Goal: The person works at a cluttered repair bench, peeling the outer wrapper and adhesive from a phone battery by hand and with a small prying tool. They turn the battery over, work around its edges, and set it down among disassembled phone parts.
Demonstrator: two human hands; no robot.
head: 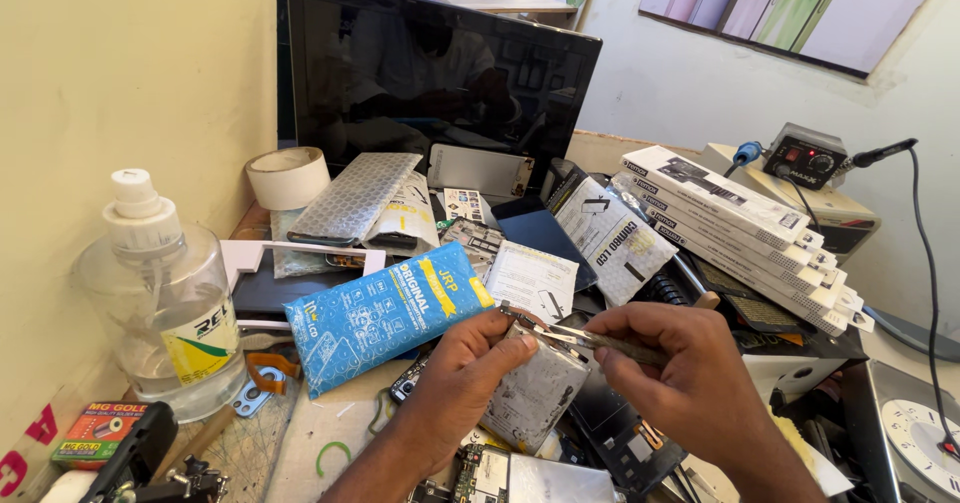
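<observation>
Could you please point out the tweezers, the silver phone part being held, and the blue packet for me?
tweezers (590,340): head view, on the middle of the metal arms.
silver phone part (535,395): head view, on its flat foil-covered face.
blue packet (385,313): head view, on the middle of its printed front.

The left hand (455,383) and right hand (680,373) meet over the bench front, a phone part (535,395) between them, tweezers (570,337) above it. A padded pouch (385,315) lies just left; a pump bottle (160,298) stands far left. A monitor (440,73) stands behind; stacked boxes (740,233) lie right
</observation>
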